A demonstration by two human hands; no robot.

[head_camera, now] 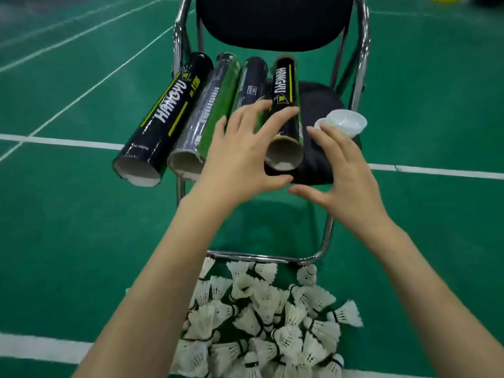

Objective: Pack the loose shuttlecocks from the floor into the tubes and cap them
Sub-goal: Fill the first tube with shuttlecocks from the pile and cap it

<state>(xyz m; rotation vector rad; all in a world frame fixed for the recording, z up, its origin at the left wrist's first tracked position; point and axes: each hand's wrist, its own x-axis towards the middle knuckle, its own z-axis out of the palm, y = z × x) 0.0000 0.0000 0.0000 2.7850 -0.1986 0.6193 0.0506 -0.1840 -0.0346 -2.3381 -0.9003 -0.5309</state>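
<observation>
Four open tubes lie side by side on a chair seat (319,99), mouths toward me: a black HANGYU tube (163,118), a grey-and-green tube (210,110), a dark navy tube (252,80) and a second black HANGYU tube (283,85). My left hand (240,156) wraps this rightmost tube near its mouth, fingers across its top and thumb under it. My right hand (343,175) hovers just right of the mouth, fingers spread and holding nothing. Clear plastic caps (345,122) sit on the seat behind it. Loose white shuttlecocks (261,309) are heaped on the floor below.
The chair has a chrome frame (362,50) and a black backrest (275,20); its front bar (259,256) runs just above the pile. Green court floor with white lines (68,143) surrounds it.
</observation>
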